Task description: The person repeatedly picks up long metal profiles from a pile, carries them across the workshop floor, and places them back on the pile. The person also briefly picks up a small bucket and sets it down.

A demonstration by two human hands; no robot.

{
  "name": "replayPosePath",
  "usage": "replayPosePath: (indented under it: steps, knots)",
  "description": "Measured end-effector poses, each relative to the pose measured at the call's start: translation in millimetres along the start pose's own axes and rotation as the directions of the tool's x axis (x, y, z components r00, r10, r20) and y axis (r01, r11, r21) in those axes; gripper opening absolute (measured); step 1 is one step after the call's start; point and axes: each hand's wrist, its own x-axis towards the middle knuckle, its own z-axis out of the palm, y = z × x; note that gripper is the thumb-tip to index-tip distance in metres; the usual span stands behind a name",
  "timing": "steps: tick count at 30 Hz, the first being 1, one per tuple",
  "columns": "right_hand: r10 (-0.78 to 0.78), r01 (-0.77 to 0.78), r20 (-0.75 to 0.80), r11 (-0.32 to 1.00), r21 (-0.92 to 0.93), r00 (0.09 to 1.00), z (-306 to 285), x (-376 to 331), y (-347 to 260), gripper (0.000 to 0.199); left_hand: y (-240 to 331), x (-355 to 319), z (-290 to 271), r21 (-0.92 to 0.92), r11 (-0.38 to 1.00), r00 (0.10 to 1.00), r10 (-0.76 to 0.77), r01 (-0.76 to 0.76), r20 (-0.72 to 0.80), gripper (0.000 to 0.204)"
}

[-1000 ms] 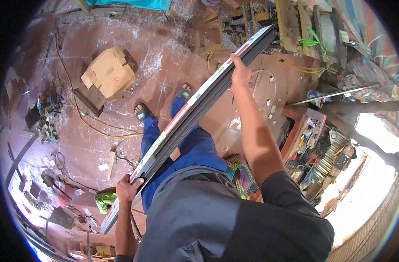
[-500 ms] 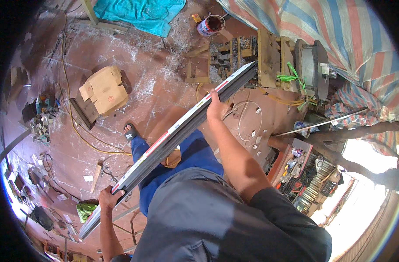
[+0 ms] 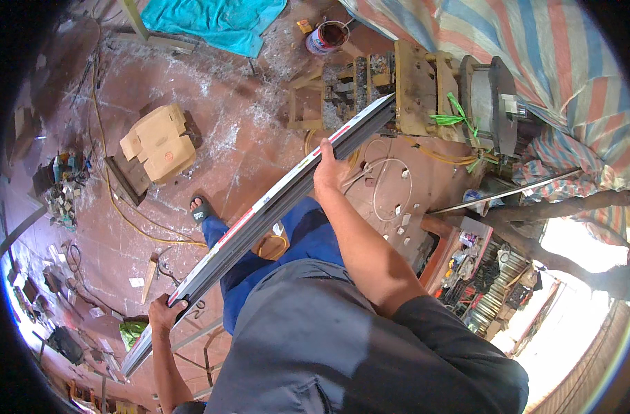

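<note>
A long straight profile bar (image 3: 256, 222) lies diagonally across my body, from low on the left to the upper right. One of its faces carries white and red film, while the other is dark and grooved lengthwise. My left hand (image 3: 164, 314) is closed around its lower part, thumb over the edge. Farther up, my right hand (image 3: 331, 171) grips the bar the same way, its thumb on the filmed face. The far end of the bar overlaps a dirty yellowish wooden stand (image 3: 415, 90) in view; I cannot tell whether they touch.
A flattened cardboard box (image 3: 164, 148) lies ahead on the dusty tiled floor, beside a yellow hose (image 3: 108, 181). A paint bucket (image 3: 327, 38) and teal cloth (image 3: 215, 24) are farther off. A tool-filled tray (image 3: 467, 259) stands right, below a striped tarp (image 3: 529, 41).
The bar and both my hands have shifted slightly left, and the view has moved a little with them. Both hands keep their hold.
</note>
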Motion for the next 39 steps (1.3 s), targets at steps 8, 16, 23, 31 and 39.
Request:
replayPosePath:
  steps: [8, 16, 23, 31, 39]
  knots:
    - [-0.065, 0.064, 0.048, 0.998, 0.012, 0.997, -9.5, -25.2, -34.4, 0.060, 4.1, -2.6, -4.1, -0.018, 1.000, 1.000, -0.024, 0.024, 0.003, 0.068]
    - [-0.103, 0.102, -0.010, 0.992, -0.072, 0.995, -5.5, -13.4, -19.2, 0.064, -2.5, -3.3, 1.6, -0.033, 0.999, 1.000, -0.019, 0.019, 0.001, 0.067]
    - [-0.054, 0.053, -0.001, 0.993, -0.105, 0.999, -3.1, -5.1, -8.9, 0.065, 3.4, -5.8, -3.4, -0.040, 0.999, 1.000, -0.008, 0.008, -0.011, 0.069]
    - [0.010, -0.015, -0.030, 0.989, -0.145, 0.999, -3.7, -4.8, -7.4, 0.068, 5.9, -12.1, -4.2, -0.060, 0.998, 0.999, 0.013, -0.015, -0.044, 0.072]
    - [0.046, -0.063, -0.076, 0.968, -0.243, 0.996, -11.7, -16.0, -26.1, 0.068, 4.9, -14.9, -4.7, -0.084, 0.995, 0.998, 0.044, -0.048, -0.039, 0.082]
